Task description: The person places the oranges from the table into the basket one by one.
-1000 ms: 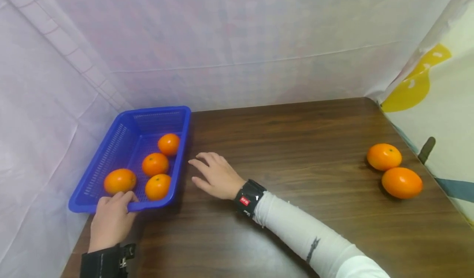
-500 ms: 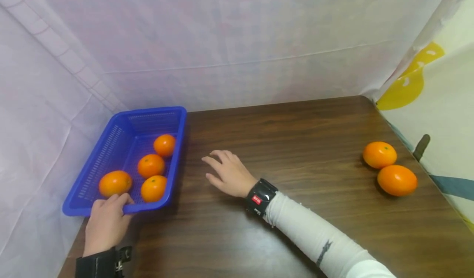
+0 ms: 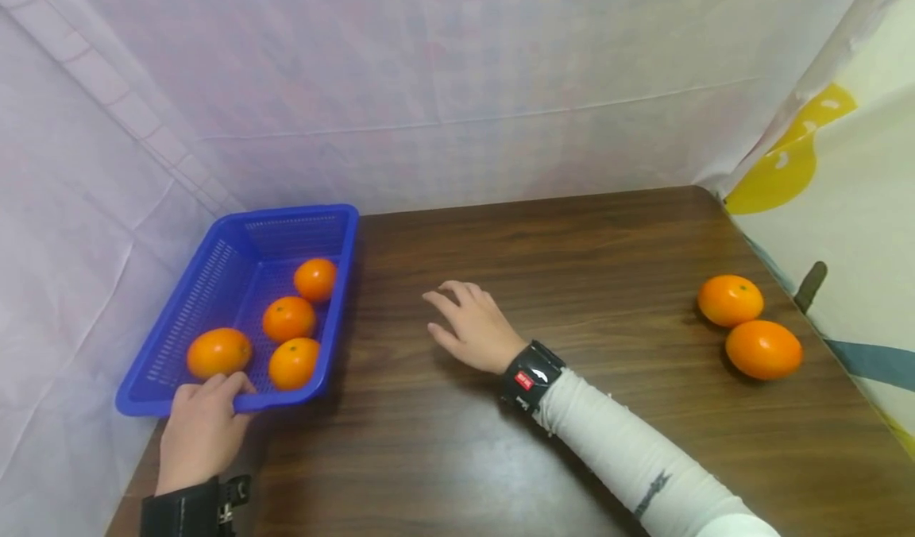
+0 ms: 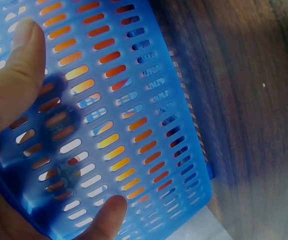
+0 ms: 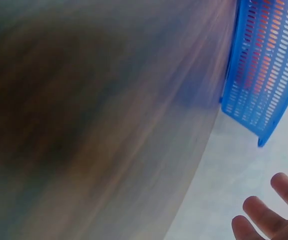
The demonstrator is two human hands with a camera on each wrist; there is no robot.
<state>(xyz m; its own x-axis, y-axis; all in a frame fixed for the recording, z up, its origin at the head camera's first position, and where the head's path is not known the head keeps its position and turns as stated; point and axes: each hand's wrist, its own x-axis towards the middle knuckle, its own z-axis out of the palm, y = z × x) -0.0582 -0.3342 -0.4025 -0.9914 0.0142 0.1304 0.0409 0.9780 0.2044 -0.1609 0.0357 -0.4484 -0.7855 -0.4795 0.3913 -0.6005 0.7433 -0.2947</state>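
A blue plastic basket (image 3: 343, 283) with slotted walls stands at the left of the table, several oranges (image 3: 289, 319) lying inside it. My left hand (image 3: 203, 434) grips its near rim, fingers over the edge; in the left wrist view the thumb (image 4: 26, 65) lies against the slotted wall. My right hand (image 3: 477, 329) hovers over the table to the right of the basket, fingers spread and loosely bent, holding nothing. Two more oranges, one farther (image 3: 731, 300) and one nearer (image 3: 764, 349), sit side by side near the table's right edge.
The brown wood-grain table (image 3: 572, 259) runs back to a pale cloth (image 3: 457, 84) hanging behind it. Another white cloth (image 3: 57, 227) hangs close along the basket's left side. At the right, a patterned cloth (image 3: 872, 227) borders the table edge.
My right hand has moved to the right, away from the basket. The left hand keeps its grip on the rim, and the view has shifted slightly.
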